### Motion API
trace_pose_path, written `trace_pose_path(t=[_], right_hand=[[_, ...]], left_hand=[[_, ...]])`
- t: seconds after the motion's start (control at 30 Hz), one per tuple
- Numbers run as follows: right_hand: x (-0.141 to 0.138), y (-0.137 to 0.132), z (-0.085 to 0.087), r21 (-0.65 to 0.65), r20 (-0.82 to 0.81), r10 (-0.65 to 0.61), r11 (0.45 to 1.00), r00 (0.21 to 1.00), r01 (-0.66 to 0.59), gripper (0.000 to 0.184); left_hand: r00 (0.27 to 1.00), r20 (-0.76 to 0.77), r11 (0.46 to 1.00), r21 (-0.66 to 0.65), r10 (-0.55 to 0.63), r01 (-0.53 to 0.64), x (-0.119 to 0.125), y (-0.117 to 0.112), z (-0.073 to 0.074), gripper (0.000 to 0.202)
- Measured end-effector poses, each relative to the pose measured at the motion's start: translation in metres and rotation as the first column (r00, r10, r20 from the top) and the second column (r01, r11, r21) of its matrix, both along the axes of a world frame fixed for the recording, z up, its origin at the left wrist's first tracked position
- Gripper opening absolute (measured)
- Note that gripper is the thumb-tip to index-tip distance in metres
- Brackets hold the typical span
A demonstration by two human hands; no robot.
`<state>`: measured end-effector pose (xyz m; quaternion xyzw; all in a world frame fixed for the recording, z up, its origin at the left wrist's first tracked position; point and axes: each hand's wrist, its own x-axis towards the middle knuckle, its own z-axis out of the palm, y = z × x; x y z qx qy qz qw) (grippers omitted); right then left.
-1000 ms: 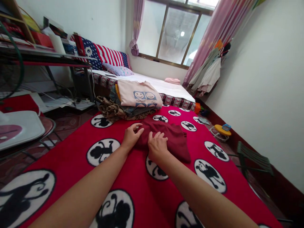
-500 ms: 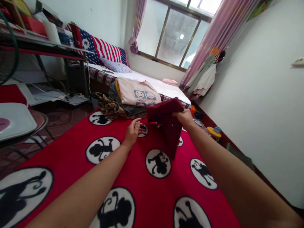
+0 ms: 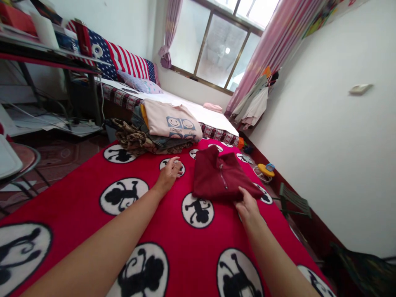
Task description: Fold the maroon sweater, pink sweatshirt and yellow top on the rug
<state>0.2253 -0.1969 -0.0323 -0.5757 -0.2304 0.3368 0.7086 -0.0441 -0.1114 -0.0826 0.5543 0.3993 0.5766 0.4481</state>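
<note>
A folded dark red garment [image 3: 210, 175] with a short zipper at its collar lies on the red blanket [image 3: 173, 231], which has black monkey figures in white circles. My right hand [image 3: 247, 204] grips the garment's near edge, thumb on top and fingers underneath. To the left of it, my left hand [image 3: 169, 174] hovers just above the blanket, holding nothing, its fingers loosely curled and apart. Beyond my left hand stands a stack of folded clothes, topped by a pale pink shirt [image 3: 170, 119] with smiley prints; a brown patterned cloth [image 3: 133, 138] bulges from its left side.
A white-covered bed [image 3: 179, 105] stands behind the blanket, below the window. On the left are a cluttered desk [image 3: 62, 57] and a round stool [image 3: 27, 159]. Along the right wall, a green folding stool [image 3: 295, 200] and a yellow item [image 3: 266, 170] stand low.
My right hand has brought the dark red garment down and nearer, turned it zipper side up and laid it on the blanket. My left hand has barely moved. The view has shifted right.
</note>
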Motion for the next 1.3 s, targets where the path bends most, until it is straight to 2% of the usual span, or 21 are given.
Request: trace_pose_path(t=[0.1, 0.17, 0.2, 0.27, 0.33, 0.37, 0.4, 0.43, 0.47, 0.5, 0.57, 0.63, 0.67, 0.73, 0.83, 0.9, 1.0, 1.07, 1.13, 1.23, 1.3], right_hand=[[0.020, -0.042, -0.012, -0.052, 0.108, -0.152, 0.986, 0.982, 0.159, 0.032], [0.030, -0.058, -0.006, -0.003, 0.395, -0.229, 0.968, 0.890, 0.251, 0.049], [0.033, -0.063, -0.001, 0.034, 0.584, -0.211, 0.971, 0.784, 0.236, 0.054], [0.035, -0.068, 0.007, 0.038, 0.892, -0.070, 0.996, 0.447, 0.080, 0.051], [0.037, -0.063, 0.011, -0.058, 0.993, 0.063, 0.997, 0.098, -0.054, 0.040], [0.040, -0.057, 0.012, -0.093, 0.996, 0.093, 0.993, -0.006, -0.067, 0.038], [0.045, -0.050, 0.012, -0.111, 0.993, 0.109, 0.993, -0.047, -0.047, 0.039], [0.051, -0.040, 0.012, -0.130, 0.991, 0.130, 0.991, -0.039, -0.002, 0.042], [0.059, -0.029, 0.012, -0.161, 0.987, 0.161, 0.985, 0.007, 0.057, 0.047], [0.067, -0.017, 0.011, -0.225, 0.973, 0.217, 0.967, 0.082, 0.119, 0.053], [0.082, 0.005, 0.010, -0.421, 0.895, 0.375, 0.889, 0.243, 0.179, 0.068], [0.089, 0.023, 0.008, -0.571, 0.797, 0.510, 0.811, 0.323, 0.129, 0.081], [0.090, 0.028, 0.007, -0.597, 0.771, 0.545, 0.798, 0.329, 0.077, 0.087], [0.085, 0.033, 0.006, -0.577, 0.767, 0.553, 0.816, 0.325, -0.028, 0.091], [0.070, 0.027, 0.008, -0.552, 0.730, 0.539, 0.828, 0.420, -0.103, 0.089], [0.060, 0.019, 0.013, -0.573, 0.663, 0.554, 0.808, 0.504, -0.136, 0.077], [0.053, 0.012, 0.026, -0.547, 0.633, 0.570, 0.808, 0.523, -0.219, 0.054], [0.058, 0.018, 0.041, -0.480, 0.677, 0.541, 0.839, 0.499, -0.257, 0.048], [0.072, 0.035, 0.061, -0.379, 0.739, 0.445, 0.895, 0.505, -0.234, 0.052], [0.106, 0.078, 0.096, -0.220, 0.811, 0.258, 0.966, 0.525, -0.136, 0.064], [0.129, 0.110, 0.112, -0.175, 0.864, 0.163, 0.984, 0.476, -0.019, 0.075]], left_hand=[[0.988, -0.149, 0.997, 0.081, 0.028, -0.016, 0.003, -0.003, 0.001, 0.054], [0.970, -0.240, 0.989, 0.148, 0.044, -0.008, 0.006, -0.007, 0.003, 0.047], [0.960, -0.278, 0.984, 0.178, 0.044, 0.007, 0.008, -0.009, 0.004, 0.044], [0.936, -0.352, 0.971, 0.230, 0.019, 0.067, 0.013, -0.015, 0.006, 0.038], [0.901, -0.434, 0.950, 0.276, -0.010, 0.144, 0.018, -0.021, 0.007, 0.035], [0.881, -0.473, 0.940, 0.292, -0.017, 0.174, 0.021, -0.025, 0.006, 0.035], [0.864, -0.502, 0.935, 0.297, -0.020, 0.194, 0.025, -0.028, 0.006, 0.036], [0.856, -0.517, 0.937, 0.288, -0.023, 0.199, 0.029, -0.030, 0.005, 0.038], [0.858, -0.514, 0.945, 0.266, -0.027, 0.189, 0.033, -0.033, 0.004, 0.041], [0.866, -0.498, 0.958, 0.233, -0.031, 0.168, 0.038, -0.035, 0.004, 0.044], [0.890, -0.455, 0.981, 0.165, -0.018, 0.104, 0.048, -0.040, 0.004, 0.048], [0.903, -0.429, 0.991, 0.127, 0.016, 0.043, 0.059, -0.044, 0.005, 0.051], [0.905, -0.424, 0.992, 0.120, 0.028, 0.025, 0.064, -0.046, 0.006, 0.053], [0.913, -0.408, 0.994, 0.106, 0.030, 0.014, 0.074, -0.048, 0.009, 0.060], [0.943, -0.333, 0.999, 0.048, -0.005, 0.022, 0.085, -0.047, 0.011, 0.065], [0.965, -0.257, 0.998, -0.010, -0.055, 0.055, 0.090, -0.045, 0.011, 0.062], [0.967, -0.162, 0.979, -0.087, -0.195, 0.183, 0.099, -0.041, 0.015, 0.063], [0.958, -0.152, 0.969, 0.001, -0.243, 0.246, 0.107, -0.032, 0.026, 0.063], [0.959, -0.188, 0.951, 0.188, -0.212, 0.247, 0.120, -0.014, 0.048, 0.061], [0.960, -0.254, 0.892, 0.399, -0.114, 0.212, 0.143, 0.034, 0.092, 0.063], [0.954, -0.293, 0.875, 0.443, -0.066, 0.197, 0.158, 0.074, 0.112, 0.067]])
